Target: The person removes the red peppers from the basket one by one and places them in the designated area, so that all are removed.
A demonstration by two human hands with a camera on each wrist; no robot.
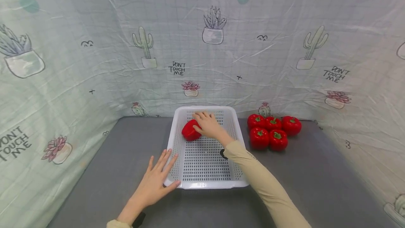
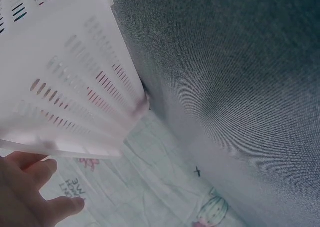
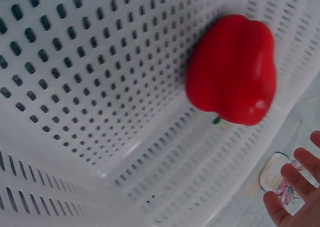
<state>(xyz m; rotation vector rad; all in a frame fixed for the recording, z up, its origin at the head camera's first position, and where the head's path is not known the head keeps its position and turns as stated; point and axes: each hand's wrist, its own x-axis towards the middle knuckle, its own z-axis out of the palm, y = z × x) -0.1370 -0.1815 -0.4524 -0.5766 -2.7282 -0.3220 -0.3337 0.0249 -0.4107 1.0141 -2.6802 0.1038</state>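
A white perforated plastic basket (image 1: 207, 185) stands on the grey table. Inside, near its far left corner, a red bell pepper (image 1: 190, 131) lies on its side, its green stem showing in the right wrist view. My right hand (image 1: 209, 125) is over the basket, beside the pepper; the right wrist view shows its fingers (image 3: 298, 183) spread and apart from the pepper (image 3: 232, 69). With its fingers spread, my left hand (image 1: 151, 185) rests on the basket's near left corner. In the left wrist view, that hand's fingers (image 2: 42, 173) are at the basket's rim.
Several red bell peppers (image 1: 259, 137) with green stems sit grouped on the table (image 1: 316, 182), right of the basket. A pale cloth (image 1: 177, 27) printed with cacti rises behind the table and along both sides.
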